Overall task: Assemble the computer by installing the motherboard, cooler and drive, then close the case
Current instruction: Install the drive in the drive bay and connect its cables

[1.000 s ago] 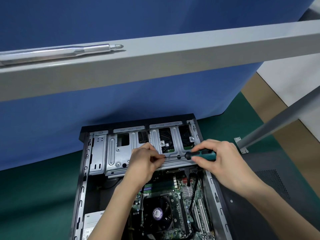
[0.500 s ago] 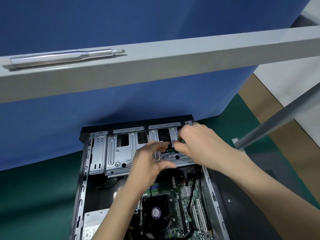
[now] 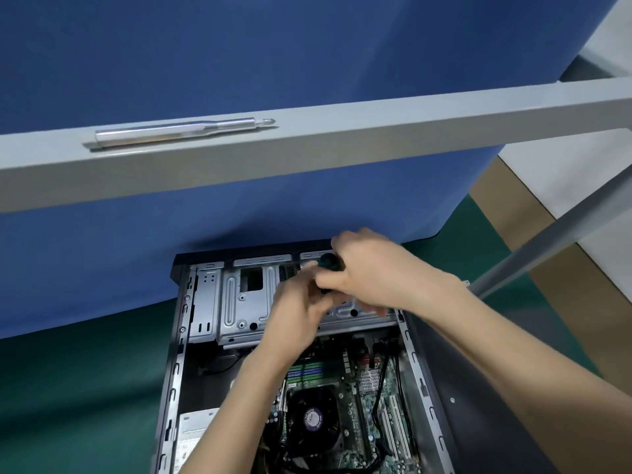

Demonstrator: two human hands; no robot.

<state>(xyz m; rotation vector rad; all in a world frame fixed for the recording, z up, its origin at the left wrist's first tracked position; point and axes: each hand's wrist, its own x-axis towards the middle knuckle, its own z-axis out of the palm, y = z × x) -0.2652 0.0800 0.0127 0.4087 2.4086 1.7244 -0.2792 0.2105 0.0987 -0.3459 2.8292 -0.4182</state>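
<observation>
An open computer case (image 3: 178, 367) lies on the green mat, its silver drive cage (image 3: 239, 302) at the far end. The motherboard (image 3: 372, 398) with a black fan cooler (image 3: 313, 422) sits inside. My right hand (image 3: 369, 271) grips a dark green-handled screwdriver (image 3: 328, 261), held upright over the right part of the cage. My left hand (image 3: 301, 306) is just below, fingers curled at the screwdriver's lower end; whether it pinches the shaft or a screw is blurred.
A grey metal beam (image 3: 376, 138) crosses overhead with a silver pen-like tool (image 3: 178, 133) lying on it. A blue cloth backdrop (image 3: 239, 63) hangs behind. A grey diagonal strut (image 3: 547, 248) stands at right. The dark side panel (image 3: 478, 405) lies right of the case.
My right hand swung the screwdriver from lying sideways to standing upright and moved it up toward the far right of the drive cage. My left hand followed close beneath it.
</observation>
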